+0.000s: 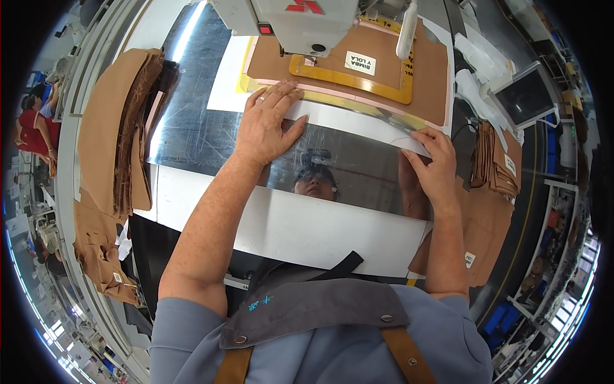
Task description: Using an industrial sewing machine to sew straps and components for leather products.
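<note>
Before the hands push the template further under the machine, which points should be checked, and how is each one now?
1. Left hand flat on the template: ok.
2. Right hand pinching the template's near right edge: ok.
3. Both hands apart from the machine head: ok.
4. Brown fabric lying smooth inside the template: ok where visible; the part under the head is hidden.
5. Needle position: cannot tell, hidden by the head.
6. Fabric stacks at left and right off the template: ok.

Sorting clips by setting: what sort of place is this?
Likely a garment factory: a sewing machine over brown fabric, stacked cut brown pieces, and more workstations around.
</note>
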Available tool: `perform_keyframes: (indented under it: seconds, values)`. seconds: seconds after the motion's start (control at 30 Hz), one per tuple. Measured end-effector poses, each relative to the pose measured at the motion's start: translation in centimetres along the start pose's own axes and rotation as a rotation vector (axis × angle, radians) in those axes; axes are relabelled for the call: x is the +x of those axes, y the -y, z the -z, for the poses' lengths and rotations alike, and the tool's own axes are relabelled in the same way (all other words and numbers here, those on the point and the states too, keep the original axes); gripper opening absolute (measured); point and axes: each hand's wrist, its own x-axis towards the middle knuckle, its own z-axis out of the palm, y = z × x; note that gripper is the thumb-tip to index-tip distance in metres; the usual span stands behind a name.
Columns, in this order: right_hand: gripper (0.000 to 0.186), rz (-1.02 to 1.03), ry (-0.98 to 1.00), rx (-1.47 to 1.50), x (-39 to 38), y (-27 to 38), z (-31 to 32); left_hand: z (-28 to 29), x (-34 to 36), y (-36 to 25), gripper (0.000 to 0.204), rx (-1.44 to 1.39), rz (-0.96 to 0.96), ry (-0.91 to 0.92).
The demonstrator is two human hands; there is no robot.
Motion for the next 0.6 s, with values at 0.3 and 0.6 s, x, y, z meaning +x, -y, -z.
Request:
perform_keyframes:
  seconds: [0.3,0.6]
  values:
    - [0.024,0.07,-0.099,-0.097,1.1,-1.2,-1.0,-0.3,0.1,0.0,0.043,0.043,-0.012,-0.001]
    - [0.022,0.077,-0.082,0.222,4.9,-0.2,-3.3,0.2,0.0,-0.5,0.047,0.156,0.003,-0.104]
